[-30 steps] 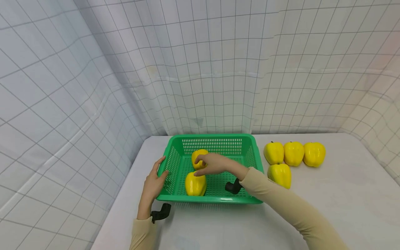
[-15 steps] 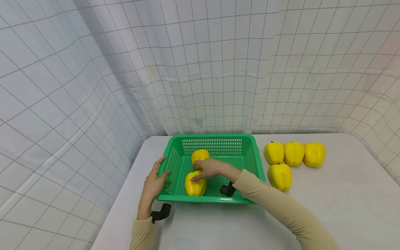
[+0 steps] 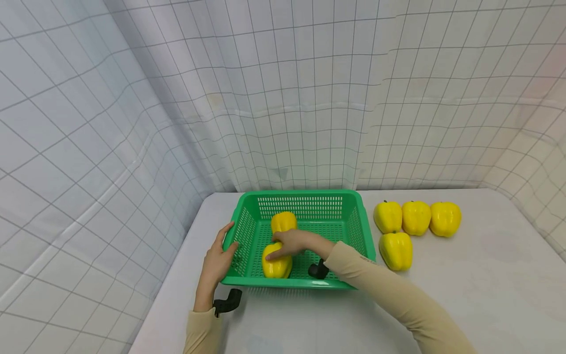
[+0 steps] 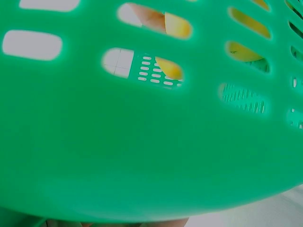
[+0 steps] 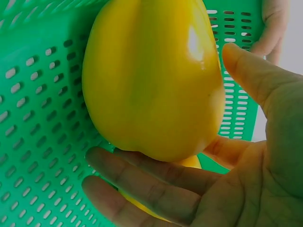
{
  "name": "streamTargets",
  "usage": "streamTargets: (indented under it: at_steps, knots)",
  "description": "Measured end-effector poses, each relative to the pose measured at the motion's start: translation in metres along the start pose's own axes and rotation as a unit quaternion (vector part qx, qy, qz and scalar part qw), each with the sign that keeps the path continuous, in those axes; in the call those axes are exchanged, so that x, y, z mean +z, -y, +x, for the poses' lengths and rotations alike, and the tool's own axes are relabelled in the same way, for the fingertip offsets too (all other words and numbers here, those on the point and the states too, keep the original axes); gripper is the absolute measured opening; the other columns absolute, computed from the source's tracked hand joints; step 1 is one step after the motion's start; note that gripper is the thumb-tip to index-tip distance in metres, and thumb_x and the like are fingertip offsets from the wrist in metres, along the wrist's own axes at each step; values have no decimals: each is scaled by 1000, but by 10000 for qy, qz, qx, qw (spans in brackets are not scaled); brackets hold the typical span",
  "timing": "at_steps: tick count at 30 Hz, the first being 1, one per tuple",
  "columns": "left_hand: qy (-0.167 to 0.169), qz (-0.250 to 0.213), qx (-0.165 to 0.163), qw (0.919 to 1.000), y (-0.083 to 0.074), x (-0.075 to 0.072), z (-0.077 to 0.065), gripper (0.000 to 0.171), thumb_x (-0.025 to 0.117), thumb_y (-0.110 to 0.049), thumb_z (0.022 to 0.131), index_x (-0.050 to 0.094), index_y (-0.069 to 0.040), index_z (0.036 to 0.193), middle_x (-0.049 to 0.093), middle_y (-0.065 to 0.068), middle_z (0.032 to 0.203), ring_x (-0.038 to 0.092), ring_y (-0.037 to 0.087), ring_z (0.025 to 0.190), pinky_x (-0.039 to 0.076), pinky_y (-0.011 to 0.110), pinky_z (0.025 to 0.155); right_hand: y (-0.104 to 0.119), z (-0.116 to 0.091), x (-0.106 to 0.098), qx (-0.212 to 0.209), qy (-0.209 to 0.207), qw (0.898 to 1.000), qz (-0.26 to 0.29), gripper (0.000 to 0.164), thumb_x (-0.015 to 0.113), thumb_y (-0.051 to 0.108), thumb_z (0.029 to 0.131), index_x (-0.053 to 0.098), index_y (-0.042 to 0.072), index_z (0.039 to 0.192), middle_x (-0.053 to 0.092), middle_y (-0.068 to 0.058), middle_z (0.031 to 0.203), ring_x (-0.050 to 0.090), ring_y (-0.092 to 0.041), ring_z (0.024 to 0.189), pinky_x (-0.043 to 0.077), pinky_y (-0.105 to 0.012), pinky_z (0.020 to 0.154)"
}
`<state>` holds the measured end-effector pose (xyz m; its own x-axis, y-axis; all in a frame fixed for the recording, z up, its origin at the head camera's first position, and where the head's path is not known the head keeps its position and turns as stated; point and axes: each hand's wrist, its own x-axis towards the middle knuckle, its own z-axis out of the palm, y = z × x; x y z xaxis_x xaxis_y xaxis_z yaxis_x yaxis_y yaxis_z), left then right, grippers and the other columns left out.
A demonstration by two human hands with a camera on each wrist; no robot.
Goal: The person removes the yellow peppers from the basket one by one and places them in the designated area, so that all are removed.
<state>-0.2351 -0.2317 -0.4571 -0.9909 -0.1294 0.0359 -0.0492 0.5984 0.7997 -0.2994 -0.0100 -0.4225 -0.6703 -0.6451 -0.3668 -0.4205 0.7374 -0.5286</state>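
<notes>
Reaches lower and farther left with the right hand (image 3: pixel 292 242), near the centre of the frame. Sets the thumb (image 3: pixel 276 253) against the nearer yellow pepper (image 3: pixel 277 269), with fingers (image 3: pixel 278 237) dropped behind it. Uncovers more of the farther yellow pepper (image 3: pixel 283 221) just above. Slides the sleeve (image 3: pixel 389 292) and black wrist camera (image 3: pixel 318 270) leftward, baring the lowest loose pepper (image 3: pixel 395 251) at right.

Head view: soft, even, bright light is spread throughout; the grid of the curtain (image 3: pixel 309 98) is stretched and bowed toward the edges. Left wrist view: the basket wall (image 4: pixel 94 142) is rendered blurred and hazy. Right wrist view: white glare is borne by the pepper (image 5: pixel 151 80); the right hand (image 5: pixel 246 175) is partly shadowed.
</notes>
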Motion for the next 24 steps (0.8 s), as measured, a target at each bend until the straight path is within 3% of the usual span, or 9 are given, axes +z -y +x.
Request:
streamTargets:
  at_steps: [2, 8, 13, 18, 24]
  knots:
    - [2, -13, -4, 10000, 0, 0, 0, 53, 51, -21, 99, 32, -26, 148, 54, 27, 122, 54, 24, 63, 40, 34, 50, 0, 1, 1, 73, 71, 9998, 160, 63, 61, 48, 89, 47, 11, 138, 54, -11, 126, 56, -20, 87, 50, -35, 62]
    - [2, -36, 0, 10000, -1, 0, -1, 53, 51, -21, 99, 32, -25, 148, 54, 27, 123, 55, 25, 64, 41, 34, 51, -2, 3, 4, 176, 168, 9990, 385, 66, 66, 47, 87, 47, 12, 139, 52, -8, 126, 54, -22, 100, 52, -38, 64]
    - [6, -36, -12, 10000, 0, 0, 0, 53, 51, -21, 99, 32, -26, 148, 53, 27, 125, 56, 25, 66, 41, 34, 51, -4, 3, 5, 228, 219, 9985, 446, 68, 67, 47, 85, 45, 12, 139, 52, -7, 123, 54, -21, 100, 53, -38, 64]
    - [2, -27, 23, 10000, 0, 1, 0, 53, 51, -21, 99, 32, -26, 148, 55, 27, 122, 54, 24, 62, 41, 34, 50, -8, 0, 4, 200, 327, 9972, 649, 72, 69, 46, 84, 43, 11, 141, 52, -4, 117, 52, -19, 97, 53, -39, 65]
    - [18, -22, 10, 10000, 0, 0, -1, 54, 51, -22, 99, 31, -26, 149, 53, 27, 124, 54, 24, 63, 40, 35, 50, -14, -3, 3, 44, 462, 9940, 989, 65, 70, 40, 85, 45, 11, 137, 50, -1, 106, 53, -18, 87, 53, -40, 65]
